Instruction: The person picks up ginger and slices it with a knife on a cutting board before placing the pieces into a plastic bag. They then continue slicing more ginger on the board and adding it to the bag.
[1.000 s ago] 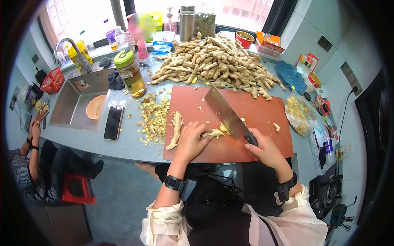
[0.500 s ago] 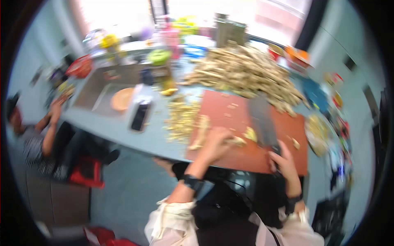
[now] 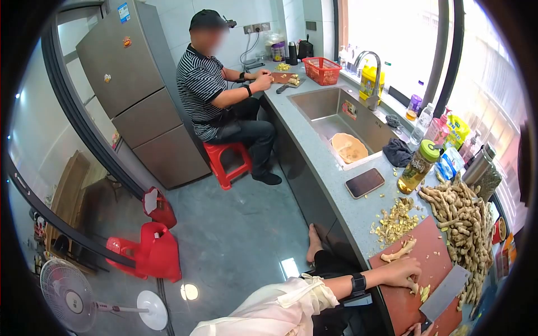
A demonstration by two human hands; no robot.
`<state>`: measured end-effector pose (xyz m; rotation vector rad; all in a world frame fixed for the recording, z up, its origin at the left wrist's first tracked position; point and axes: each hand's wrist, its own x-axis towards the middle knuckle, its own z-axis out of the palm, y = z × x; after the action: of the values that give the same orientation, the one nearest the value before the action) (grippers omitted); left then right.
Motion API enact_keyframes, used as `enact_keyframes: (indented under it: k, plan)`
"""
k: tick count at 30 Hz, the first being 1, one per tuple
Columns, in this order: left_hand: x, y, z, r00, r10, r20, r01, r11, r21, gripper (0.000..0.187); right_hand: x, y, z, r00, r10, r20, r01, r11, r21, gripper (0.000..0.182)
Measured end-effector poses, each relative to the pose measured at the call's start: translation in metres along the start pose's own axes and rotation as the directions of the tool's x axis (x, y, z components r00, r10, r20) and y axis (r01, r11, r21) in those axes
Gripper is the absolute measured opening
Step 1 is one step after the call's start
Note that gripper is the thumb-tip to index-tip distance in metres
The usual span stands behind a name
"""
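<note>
My left hand is closed on a piece of ginger, pressed against the reddish-brown cutting board. My right hand, partly cut off by the lower edge of the view, grips the handle of a cleaver. Its broad blade lies over the board, right of some yellow slices. A longer ginger root rests on the board beyond my left hand. Chopped ginger is heaped on the counter beside the board, and a large pile of whole ginger lies along its far side.
A phone and a green-lidded jar stand near the sink, which holds an orange basin. At the counter's far end, a person on a red stool works at another board. A red basket is close by.
My view has swung left, bringing the seated person and fridge into fuller sight and pushing my right hand to the bottom edge. Both hands keep their holds.
</note>
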<state>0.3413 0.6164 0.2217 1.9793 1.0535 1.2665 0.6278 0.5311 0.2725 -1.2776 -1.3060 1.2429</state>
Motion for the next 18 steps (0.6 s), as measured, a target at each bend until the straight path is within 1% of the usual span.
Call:
enact_keyframes:
  k: [3, 5, 6, 8, 10, 11, 12, 13, 14, 15, 16, 17, 18]
  plan:
    - [0.0, 0.004, -0.003, 1.0, -0.023, 0.017, 0.023, 1.0, -0.008, 0.02, -0.004, 0.0, 0.0, 0.999, -0.031, -0.008, 0.031, 0.999, -0.013, 0.015]
    - [0.001, 0.003, -0.003, 1.0, -0.027, 0.008, 0.027, 1.0, -0.008, 0.021, -0.003, 0.002, -0.011, 0.998, 0.046, 0.053, -0.041, 0.995, -0.086, 0.019]
    - [0.001, 0.002, -0.003, 1.0, -0.026, 0.011, 0.026, 1.0, -0.008, 0.021, 0.004, 0.008, -0.012, 0.998, 0.046, 0.051, -0.042, 0.996, -0.084, 0.019]
    - [0.001, 0.0, -0.002, 1.0, -0.018, -0.006, 0.018, 1.0, 0.014, 0.022, 0.036, 0.038, -0.007, 0.998, -0.006, 0.055, 0.006, 1.0, 0.009, 0.035]
    - [0.001, -0.001, -0.001, 0.999, 0.018, -0.029, -0.015, 0.995, 0.098, 0.021, 0.057, 0.075, -0.009, 0.999, -0.041, 0.017, 0.04, 0.996, 0.084, 0.054]
    - [0.001, -0.006, 0.001, 0.996, 0.065, -0.059, -0.059, 0.994, 0.091, 0.019, 0.051, 0.093, -0.025, 0.998, -0.049, -0.034, 0.052, 0.993, 0.109, 0.063]
    - [0.001, -0.005, 0.001, 0.996, 0.053, -0.07, -0.047, 0.995, 0.083, 0.018, 0.027, 0.102, -0.05, 0.993, -0.052, -0.11, 0.065, 0.991, 0.119, 0.072]
    - [0.003, 0.003, -0.007, 0.999, 0.023, -0.026, -0.02, 0.996, 0.083, 0.022, 0.01, 0.052, -0.015, 0.993, 0.048, -0.109, -0.028, 0.984, 0.174, 0.068]
    - [0.002, 0.01, -0.011, 0.998, 0.037, -0.043, -0.033, 0.995, 0.092, 0.022, 0.007, 0.046, -0.012, 0.996, 0.055, -0.075, -0.041, 0.984, 0.174, 0.06]
    - [0.004, 0.01, -0.01, 0.999, 0.039, -0.021, -0.038, 0.997, 0.066, 0.02, 0.0, 0.03, -0.004, 0.991, 0.102, -0.084, -0.088, 0.983, 0.163, 0.057]
    - [0.002, 0.006, -0.005, 0.997, 0.055, -0.045, -0.05, 0.994, 0.096, 0.019, -0.003, 0.029, -0.01, 0.996, 0.078, -0.05, -0.071, 0.988, 0.137, 0.054]
    - [0.005, 0.011, -0.01, 0.999, -0.029, 0.034, 0.026, 0.996, 0.09, 0.02, -0.007, 0.017, -0.008, 0.996, 0.088, 0.009, -0.089, 0.989, 0.118, 0.053]
    - [0.003, 0.007, -0.009, 1.0, -0.017, 0.017, 0.014, 0.989, 0.145, 0.02, -0.007, 0.015, -0.005, 0.998, 0.057, 0.008, -0.058, 0.994, 0.088, 0.053]
